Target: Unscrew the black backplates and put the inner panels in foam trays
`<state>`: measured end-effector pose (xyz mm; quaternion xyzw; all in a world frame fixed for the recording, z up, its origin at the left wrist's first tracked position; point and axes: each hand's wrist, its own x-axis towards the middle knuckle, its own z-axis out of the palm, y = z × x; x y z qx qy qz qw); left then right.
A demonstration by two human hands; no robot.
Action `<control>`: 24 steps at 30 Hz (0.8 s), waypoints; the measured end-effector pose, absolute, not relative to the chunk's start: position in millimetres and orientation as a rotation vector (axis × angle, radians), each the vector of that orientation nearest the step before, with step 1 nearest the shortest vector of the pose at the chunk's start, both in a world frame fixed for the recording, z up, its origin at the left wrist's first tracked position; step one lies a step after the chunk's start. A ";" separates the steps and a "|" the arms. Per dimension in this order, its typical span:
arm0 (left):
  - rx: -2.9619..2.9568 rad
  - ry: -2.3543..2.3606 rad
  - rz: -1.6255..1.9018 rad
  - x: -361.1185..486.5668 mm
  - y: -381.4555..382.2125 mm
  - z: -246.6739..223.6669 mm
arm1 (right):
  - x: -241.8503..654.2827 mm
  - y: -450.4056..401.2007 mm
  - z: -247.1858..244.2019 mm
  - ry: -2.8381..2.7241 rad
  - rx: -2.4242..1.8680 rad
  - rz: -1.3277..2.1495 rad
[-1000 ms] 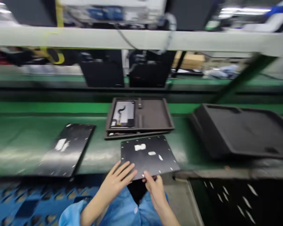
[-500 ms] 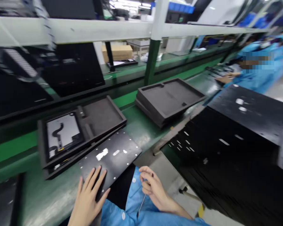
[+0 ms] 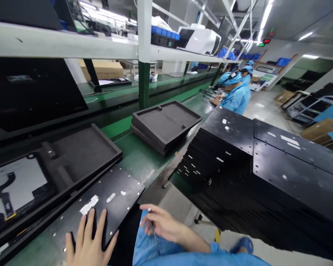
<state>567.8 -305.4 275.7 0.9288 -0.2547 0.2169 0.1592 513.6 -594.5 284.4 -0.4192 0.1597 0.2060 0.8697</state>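
Steadying the black panel (image 3: 121,189) looks surest from here with left hand (image 3: 88,242) flat, fingers spread, and right hand (image 3: 164,226) pinching a slim tool (image 3: 155,239) clear of it.

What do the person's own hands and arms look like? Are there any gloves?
No gloves! The left hand and right hand are both bare. On the right arm, a plain bright blue sleeve ends well short of the wrist. The left sleeve isn't in the picture, so I can't tell about that one.
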 end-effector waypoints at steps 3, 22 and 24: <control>2.675 -0.709 0.590 563.3 -310.1 279.7 | 496.3 -568.3 262.3 0.174 -1.086 0.656; 2.898 -0.644 0.342 642.9 -314.7 312.7 | 536.0 -582.7 254.1 0.141 -1.529 0.292; 2.860 -0.631 0.312 640.7 -314.4 306.1 | 537.8 -575.8 253.8 0.108 -1.505 0.275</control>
